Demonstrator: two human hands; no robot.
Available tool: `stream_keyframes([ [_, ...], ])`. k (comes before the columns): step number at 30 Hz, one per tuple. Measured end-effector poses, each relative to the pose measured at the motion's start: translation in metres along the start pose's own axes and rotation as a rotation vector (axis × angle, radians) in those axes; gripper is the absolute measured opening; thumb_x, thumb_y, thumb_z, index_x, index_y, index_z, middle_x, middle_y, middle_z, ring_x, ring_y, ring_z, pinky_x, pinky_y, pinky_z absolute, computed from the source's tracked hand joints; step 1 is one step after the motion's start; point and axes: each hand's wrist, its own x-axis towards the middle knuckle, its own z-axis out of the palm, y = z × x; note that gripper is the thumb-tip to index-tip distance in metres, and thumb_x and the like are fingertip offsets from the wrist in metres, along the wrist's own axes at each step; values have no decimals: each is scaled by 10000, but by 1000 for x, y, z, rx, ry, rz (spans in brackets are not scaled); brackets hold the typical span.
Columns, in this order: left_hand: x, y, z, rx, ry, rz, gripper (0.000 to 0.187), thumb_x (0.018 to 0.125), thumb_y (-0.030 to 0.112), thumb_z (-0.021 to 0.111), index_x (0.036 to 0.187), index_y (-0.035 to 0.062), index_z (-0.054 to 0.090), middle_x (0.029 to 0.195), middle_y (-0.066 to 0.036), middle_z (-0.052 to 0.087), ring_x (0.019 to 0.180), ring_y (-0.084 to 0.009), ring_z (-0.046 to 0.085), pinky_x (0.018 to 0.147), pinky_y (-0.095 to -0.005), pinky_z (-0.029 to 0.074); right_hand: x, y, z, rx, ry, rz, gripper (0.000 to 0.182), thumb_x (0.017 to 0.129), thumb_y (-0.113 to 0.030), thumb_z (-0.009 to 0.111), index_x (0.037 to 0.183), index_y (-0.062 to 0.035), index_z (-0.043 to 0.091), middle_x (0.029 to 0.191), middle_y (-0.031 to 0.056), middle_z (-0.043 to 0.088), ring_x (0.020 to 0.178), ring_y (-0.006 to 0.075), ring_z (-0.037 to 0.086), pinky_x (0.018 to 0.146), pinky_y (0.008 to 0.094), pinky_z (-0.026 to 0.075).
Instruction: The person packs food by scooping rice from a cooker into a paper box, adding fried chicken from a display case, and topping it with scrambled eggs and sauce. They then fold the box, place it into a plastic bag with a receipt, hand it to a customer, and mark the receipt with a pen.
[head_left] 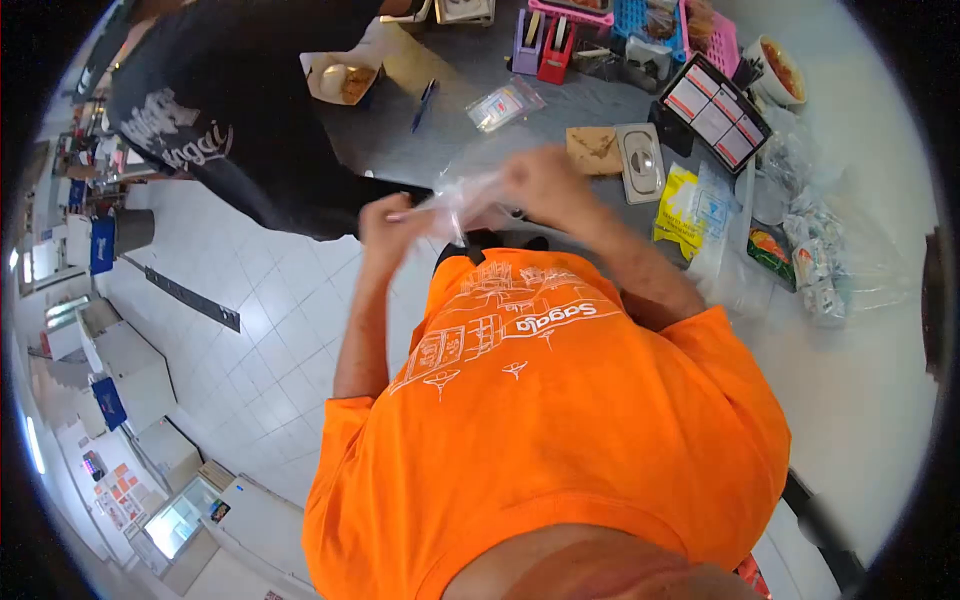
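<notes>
A clear plastic bag (465,208) is stretched between my two hands, in front of my orange shirt near the dark table's edge. My left hand (388,228) is closed on the bag's left end. The other end is in my right hand (543,185), also closed and somewhat smeared by motion. Whatever the bag may contain is too blurred to make out. On the table just beyond my hands lies a small clear packet (504,104) with a printed label. A brown paper piece (593,150) and a metal lid (641,163) lie to the right of my right hand.
A person in a black shirt (240,110) stands close at the left. A food tray (342,80), pen (423,105) and red tape dispenser (556,50) are on the table. A tilted label board (716,112), yellow packet (679,212) and several plastic bags stand at right.
</notes>
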Motion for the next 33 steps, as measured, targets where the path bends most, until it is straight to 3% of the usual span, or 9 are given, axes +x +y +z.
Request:
stream_keyframes([
  [4, 5, -24, -42, -488, 322, -160, 300, 780, -69, 436, 563, 130, 381, 566, 46, 416, 501, -42, 376, 448, -210, 297, 5, 25, -34, -84, 18, 217, 323, 830, -304, 605, 681, -20, 649, 610, 180, 595, 603, 350, 606, 562, 441, 449],
  [9, 18, 0, -2, -828, 634, -166, 118, 885, 73, 505, 771, 100, 491, 641, 14, 444, 517, -79, 399, 466, -200, 332, -3, 51, -7, -59, 55, 339, 302, 877, -291, 573, 765, -29, 671, 682, 131, 656, 626, 280, 640, 553, 402, 460],
  [14, 27, 17, 42, -1073, 524, -399, 191, 931, 288, 474, 856, 112, 484, 656, 11, 452, 495, -93, 381, 444, -231, 331, 3, 27, 13, 1665, 238, 656, 213, 893, -163, 562, 1068, -60, 626, 901, 25, 658, 669, 163, 617, 563, 314, 495],
  [18, 23, 3, 65, -943, 346, -569, 254, 900, 387, 465, 903, 136, 506, 681, 22, 448, 519, -108, 409, 426, -243, 321, 1, 33, 52, 1386, 272, 554, 220, 868, -147, 595, 1078, -86, 618, 890, 24, 650, 655, 150, 598, 526, 269, 470],
  [19, 26, -13, 52, -831, 2, -198, 271, 879, 402, 469, 950, 147, 524, 739, -1, 514, 573, -129, 485, 438, -243, 342, 2, 46, 57, 1344, 379, 680, 204, 866, -153, 608, 1061, -97, 622, 868, 13, 643, 646, 140, 591, 500, 262, 457],
  [24, 19, -21, 38, -1163, 34, -366, 190, 886, 223, 526, 1004, 76, 551, 936, -64, 625, 704, -144, 591, 512, -252, 418, 2, 20, 22, 1063, 595, 607, 243, 843, -188, 668, 1057, -88, 610, 829, -28, 560, 643, 49, 470, 548, 183, 374],
  [27, 32, -14, 59, -340, -6, 28, 472, 791, -13, 652, 1225, 14, 469, 1078, -94, 600, 927, -187, 607, 811, -332, 510, 11, 4, 16, 1145, 800, 457, 210, 861, -196, 636, 1049, -101, 631, 766, -41, 524, 605, 48, 428, 519, 196, 367],
  [29, 33, -51, 100, -977, -45, -179, 408, 818, 97, 619, 1204, 32, 503, 1089, -93, 589, 955, -196, 582, 824, -331, 495, 2, -6, 19, 872, 685, 263, 191, 878, -182, 605, 1044, -92, 637, 766, -26, 561, 622, 60, 474, 540, 211, 397],
  [33, 36, -79, 125, -1048, -234, -4, 388, 823, 134, 640, 1175, 45, 505, 1085, -96, 576, 985, -203, 578, 848, -355, 499, -11, 0, 62, 322, 191, -103, 259, 816, -79, 577, 1067, -53, 636, 799, 74, 678, 674, 148, 622, 614, 297, 497],
])
